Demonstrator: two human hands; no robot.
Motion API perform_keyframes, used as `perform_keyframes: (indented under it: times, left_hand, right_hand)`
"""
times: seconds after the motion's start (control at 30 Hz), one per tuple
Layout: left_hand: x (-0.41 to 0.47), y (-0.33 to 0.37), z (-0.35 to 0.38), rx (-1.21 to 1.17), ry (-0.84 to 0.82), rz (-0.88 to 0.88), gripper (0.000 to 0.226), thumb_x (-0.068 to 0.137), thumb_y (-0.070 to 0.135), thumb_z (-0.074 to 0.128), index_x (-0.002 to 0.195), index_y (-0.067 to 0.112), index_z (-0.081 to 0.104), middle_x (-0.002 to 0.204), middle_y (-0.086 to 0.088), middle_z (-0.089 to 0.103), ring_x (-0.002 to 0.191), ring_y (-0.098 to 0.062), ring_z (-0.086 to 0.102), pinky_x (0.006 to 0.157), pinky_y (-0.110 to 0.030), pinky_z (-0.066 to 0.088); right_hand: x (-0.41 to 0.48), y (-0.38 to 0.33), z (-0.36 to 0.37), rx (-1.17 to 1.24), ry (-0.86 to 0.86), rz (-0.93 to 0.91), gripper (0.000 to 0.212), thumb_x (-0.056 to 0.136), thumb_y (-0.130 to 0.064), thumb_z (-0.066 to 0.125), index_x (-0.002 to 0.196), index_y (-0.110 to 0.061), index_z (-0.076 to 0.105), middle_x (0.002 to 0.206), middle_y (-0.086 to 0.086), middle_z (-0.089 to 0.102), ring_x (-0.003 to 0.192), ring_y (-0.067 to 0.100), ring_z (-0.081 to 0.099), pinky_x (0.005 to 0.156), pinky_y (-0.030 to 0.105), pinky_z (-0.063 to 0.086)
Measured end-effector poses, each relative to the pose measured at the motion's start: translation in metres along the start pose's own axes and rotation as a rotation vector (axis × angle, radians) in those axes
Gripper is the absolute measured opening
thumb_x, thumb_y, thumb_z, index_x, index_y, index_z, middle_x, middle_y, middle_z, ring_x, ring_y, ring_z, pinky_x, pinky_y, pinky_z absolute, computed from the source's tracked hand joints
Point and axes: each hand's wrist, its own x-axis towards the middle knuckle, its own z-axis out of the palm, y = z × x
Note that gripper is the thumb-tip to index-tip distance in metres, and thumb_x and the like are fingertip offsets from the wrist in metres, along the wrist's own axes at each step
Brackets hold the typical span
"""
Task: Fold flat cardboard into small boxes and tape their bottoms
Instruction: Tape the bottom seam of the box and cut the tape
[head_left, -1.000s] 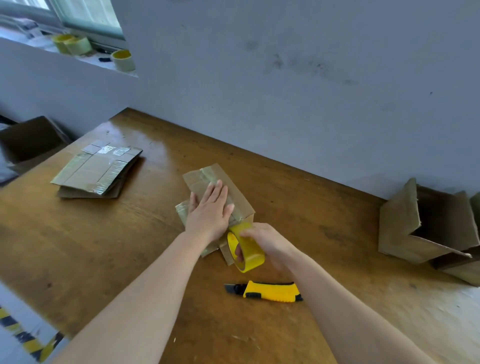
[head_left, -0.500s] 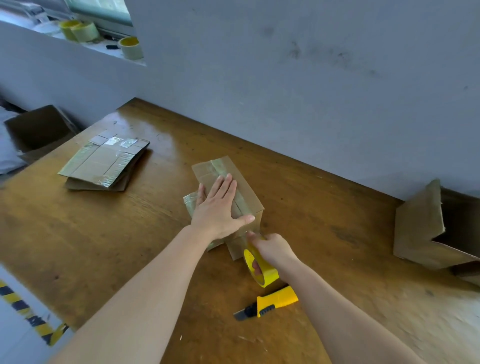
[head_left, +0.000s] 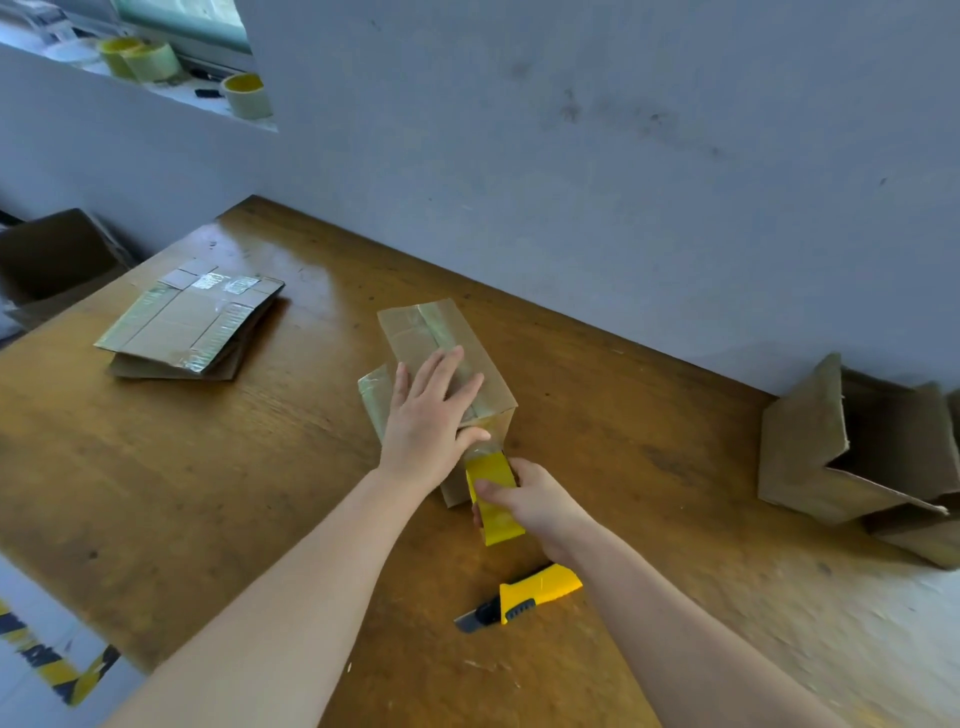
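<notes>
Left hand (head_left: 426, 421) lay flat, fingers straight, on the small box (head_left: 415, 332) mid-table; right hand (head_left: 537, 501) gripped the yellow tape roll (head_left: 493, 512) at the box's near end.

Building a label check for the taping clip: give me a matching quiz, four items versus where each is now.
1 tape roll
2 utility knife
3 flat cardboard stack
4 small box

A under the flat left hand
B loose on the table, beside the right forearm
C held by the right hand
D far left of the table

Pairs: 1-C, 2-B, 3-D, 4-A
</notes>
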Motion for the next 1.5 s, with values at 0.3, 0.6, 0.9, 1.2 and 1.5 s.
perform_keyframes:
  times: [0.3, 0.6, 0.9, 1.2, 1.5]
  left_hand:
    - [-0.061, 0.032, 0.004, -0.755, 0.354, -0.721, 0.027, 0.097, 0.038, 0.041, 0.091, 0.012, 0.047, 0.097, -0.005, 0.048, 0.093, -0.024, 0.049, 0.075, -0.032, 0.047]
    - [-0.055, 0.047, -0.003, -1.2, -0.035, -0.957, 0.009, 0.09, 0.028, 0.064, 0.09, 0.022, 0.072, 0.088, 0.007, 0.067, 0.084, -0.012, 0.06, 0.066, -0.026, 0.05]
    - [-0.049, 0.038, -0.003, -1.268, 0.006, -1.109, 0.016, 0.09, 0.017, 0.066, 0.103, 0.017, 0.073, 0.109, 0.001, 0.061, 0.11, -0.025, 0.053, 0.102, -0.046, 0.045]
    - [-0.047, 0.033, -0.001, -1.199, 0.037, -1.099, 0.008, 0.089, 0.018, 0.067, 0.097, 0.015, 0.067, 0.092, 0.005, 0.056, 0.101, -0.022, 0.051, 0.088, -0.036, 0.046]
    - [-0.043, 0.022, -0.009, -1.153, 0.107, -1.097, 0.015, 0.091, 0.016, 0.064, 0.106, 0.015, 0.066, 0.107, 0.003, 0.052, 0.103, -0.018, 0.046, 0.089, -0.035, 0.044]
  right_hand:
    - [-0.007, 0.004, 0.007, 0.032, 0.037, 0.006, 0.013, 0.094, -0.024, 0.064, 0.106, -0.022, 0.06, 0.087, -0.002, 0.071, 0.079, 0.011, 0.067, 0.07, 0.022, 0.051]
    - [-0.01, 0.004, 0.005, -0.057, -0.044, -0.055, 0.034, 0.086, -0.025, 0.067, 0.119, -0.019, 0.06, 0.11, 0.004, 0.069, 0.101, 0.019, 0.064, 0.089, 0.032, 0.051]
    - [-0.02, 0.055, -0.02, -1.389, -0.124, -0.083, 0.06, 0.077, -0.043, 0.075, 0.131, -0.026, 0.053, 0.127, 0.003, 0.052, 0.122, 0.024, 0.045, 0.098, 0.039, 0.041]
    - [-0.021, 0.057, -0.046, -1.126, 0.052, -0.246, 0.041, 0.091, -0.03, 0.063, 0.13, -0.03, 0.05, 0.124, -0.004, 0.056, 0.114, 0.022, 0.056, 0.091, 0.034, 0.048]
    - [-0.022, 0.022, -0.059, -0.891, -0.024, -0.292, 0.029, 0.098, -0.035, 0.051, 0.126, -0.032, 0.056, 0.118, -0.006, 0.06, 0.108, 0.013, 0.056, 0.097, 0.032, 0.047]
